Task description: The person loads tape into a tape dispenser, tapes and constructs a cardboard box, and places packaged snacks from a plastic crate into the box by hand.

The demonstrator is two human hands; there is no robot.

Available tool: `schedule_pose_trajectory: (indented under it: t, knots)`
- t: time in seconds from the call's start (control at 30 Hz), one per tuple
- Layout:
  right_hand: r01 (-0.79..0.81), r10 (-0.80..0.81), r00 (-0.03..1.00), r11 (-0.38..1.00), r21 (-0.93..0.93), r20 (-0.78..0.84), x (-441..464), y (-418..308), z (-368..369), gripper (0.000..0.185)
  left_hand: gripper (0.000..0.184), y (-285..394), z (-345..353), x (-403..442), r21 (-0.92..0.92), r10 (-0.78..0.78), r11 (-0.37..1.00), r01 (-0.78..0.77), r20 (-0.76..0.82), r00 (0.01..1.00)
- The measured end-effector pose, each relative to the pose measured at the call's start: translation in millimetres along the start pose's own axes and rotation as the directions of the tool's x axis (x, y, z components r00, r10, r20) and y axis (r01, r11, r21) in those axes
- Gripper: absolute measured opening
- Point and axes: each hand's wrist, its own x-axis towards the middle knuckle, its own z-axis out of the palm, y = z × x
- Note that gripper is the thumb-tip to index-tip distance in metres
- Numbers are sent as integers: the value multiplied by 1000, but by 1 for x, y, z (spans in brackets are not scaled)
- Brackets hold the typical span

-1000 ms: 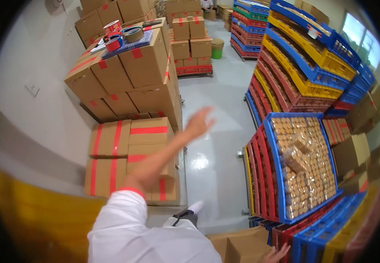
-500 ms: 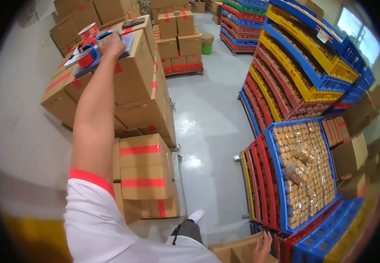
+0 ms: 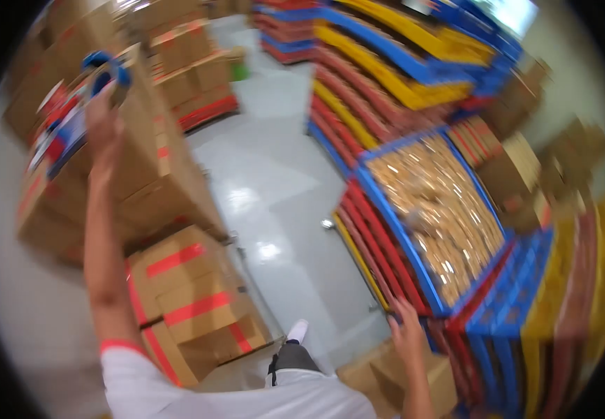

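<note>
Holding up a ring-shaped roll (image 3: 124, 78) (looks like tape, blue with a darker inside) in the left hand (image 3: 104, 127), over at the tall carton stack (image 3: 131, 150). Fingers seem to be pinching its lower rim, but blur smears the exact grip. Right hand (image 3: 407, 332) has its fingers loosely spread near the open carton (image 3: 365, 380); can't tell if they're touching the crates beside it.

Labels? Good luck. There's a white tag (image 3: 417, 5) on the crate pile, cut off by the top edge and way too smeared to read.

Materials-wise: plain brown cardboard, with shiny red strips (image 3: 198, 307) across the lower boxes (image 3: 198, 279). On the right, ribbed plastic crates in red, blue and yellow, and a tilted blue tray (image 3: 399, 234) full of tan rounded pieces (image 3: 449, 202) under glossy clear wrap. Smooth grey floor (image 3: 247, 160) with light glare. The red, white and blue clutter (image 3: 58, 126) on the carton stack is mush, partly behind the left hand.
</note>
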Motion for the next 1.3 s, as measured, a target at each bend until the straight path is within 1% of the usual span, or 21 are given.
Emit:
schedule_pose_trajectory:
  t: [0.07, 0.1, 0.2, 0.27, 0.4, 0.47, 0.53, 0.57, 0.6, 0.63, 0.67, 0.73, 0.8, 0.87, 0.9, 0.97, 1.0, 1.07, 1.13, 1.23, 1.3]
  knots:
    - [-46, 54, 998, 966, 254, -24, 16, -11, 4, 54, 38, 62, -5, -33, -50, 95, 994, -94, 24, 995]
    - [-48, 59, 998, 919, 392, -16, 21, -11, 8, 58, 35, 116, -25, -44, -200, 159, 968, -151, 22, 987]
    - [-91, 117, 993, 707, 702, 10, 33, -37, 3, 69, 30, 251, -59, -109, -537, 314, 794, -285, -40, 949]
    - [-27, 127, 991, 488, 872, -40, 26, -42, -6, 69, 33, 340, -91, -161, -768, 387, 602, -220, 39, 921]
    - [-52, 327, 941, 383, 922, -83, -38, -1, -36, 75, 42, 485, -158, -254, -969, 634, 222, -106, 61, 771]
    - [-242, 388, 922, 572, 783, 1, -88, 28, -62, 83, 45, 535, -193, -290, -993, 737, 83, -79, 8, 676]
    - [-161, 446, 886, 557, 815, -130, -154, 55, -71, 80, 47, 579, -230, -308, -996, 775, -57, -63, -84, 626]
    - [-169, 554, 826, 415, 894, -101, -186, 62, -81, 75, 47, 600, -243, -318, -993, 789, -91, -75, -118, 603]
    - [-152, 644, 763, 263, 953, -56, -222, 70, -90, 70, 50, 620, -259, -332, -982, 839, -168, -83, -187, 511]
    - [-127, 663, 745, 253, 959, -76, -257, 79, -96, 70, 54, 638, -276, -344, -967, 876, -243, -82, -255, 410]
    - [-44, 735, 665, 214, 976, -131, -291, 86, -100, 66, 54, 658, -297, -349, -959, 881, -271, -81, -281, 381]
    - [56, 815, 554, 169, 984, -172, -358, 101, -105, 63, 67, 710, -333, -353, -885, 843, -443, 145, -356, 403]
    - [183, 921, 308, 187, 965, -237, -420, 115, -105, 67, 87, 770, -342, -370, -899, 887, -396, 188, -322, 332]
    - [267, 968, 94, 200, 943, -232, -474, 134, -101, 67, 92, 833, -348, -376, -934, 912, -352, -61, -357, 203]
    - [278, 971, 87, 192, 941, -224, -492, 137, -108, 67, 92, 855, -346, -386, -932, 913, -357, -64, -362, 188]
    - [126, 918, -172, 381, 916, -359, -513, 144, -126, 65, 92, 887, -338, -413, -933, 961, -262, -247, -275, 18]
    - [132, 920, -181, 373, 918, -347, -517, 157, -131, 65, 92, 893, -335, -422, -931, 961, -269, -246, -278, 3]
    - [-243, 698, -269, 617, 748, -664, -513, 189, -143, 65, 94, 897, -324, -433, -922, 961, -274, -274, -275, -33]
    - [-369, 474, -320, 735, 569, -820, -482, 203, -171, 65, 94, 901, -323, -435, -909, 957, -290, -300, -286, -56]
    - [-407, 397, -318, 763, 502, -861, -453, 271, -166, 68, 92, 903, -319, -434, -893, 951, -305, -332, -301, -66]
    - [-663, 451, -113, 630, 406, -885, -438, 299, -163, 67, 91, 905, -314, -429, -892, 949, -311, -327, -309, -60]
